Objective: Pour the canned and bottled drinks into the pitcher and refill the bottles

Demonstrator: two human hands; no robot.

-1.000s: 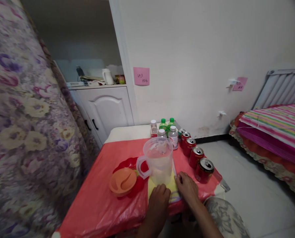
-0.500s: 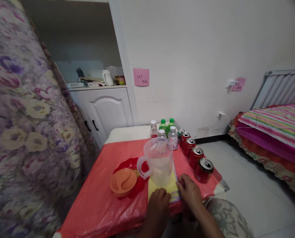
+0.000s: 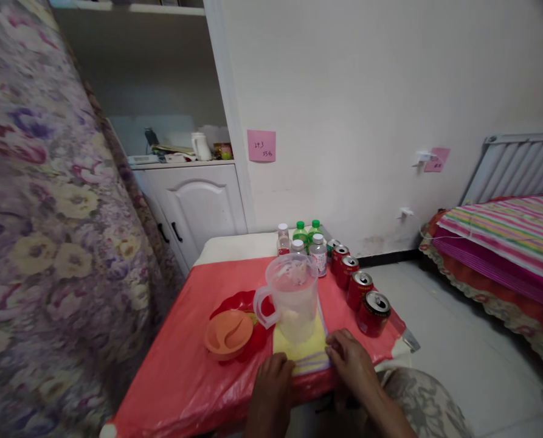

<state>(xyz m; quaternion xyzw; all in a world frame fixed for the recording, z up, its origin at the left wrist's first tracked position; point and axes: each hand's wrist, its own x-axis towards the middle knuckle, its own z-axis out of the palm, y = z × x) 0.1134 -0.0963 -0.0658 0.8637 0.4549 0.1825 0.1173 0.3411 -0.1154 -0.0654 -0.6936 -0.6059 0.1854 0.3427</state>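
A folded yellow cloth (image 3: 307,353) with a pale striped border lies near the table's front edge. On it stands a clear plastic pitcher (image 3: 293,298), upright, its handle to the left. My left hand (image 3: 271,380) has its fingers curled at the cloth's front left corner; the fingertips are partly hidden. At the right edge, my right hand (image 3: 351,359) pinches the cloth between thumb and fingers. Left of the pitcher, an orange divided bowl (image 3: 228,334) rests partly over a red scalloped plate (image 3: 257,347).
Red cans (image 3: 374,313) line the table's right side. Several bottles (image 3: 317,255) with white or green caps stand behind the pitcher. A red plastic cover (image 3: 175,365) lies over the table. A floral curtain (image 3: 47,231) hangs at left; a bed (image 3: 503,243) is at right.
My left hand has slid left along the cloth's front edge to its corner, uncovering the striped border. My right hand stays at the right edge. The view has shifted slightly.
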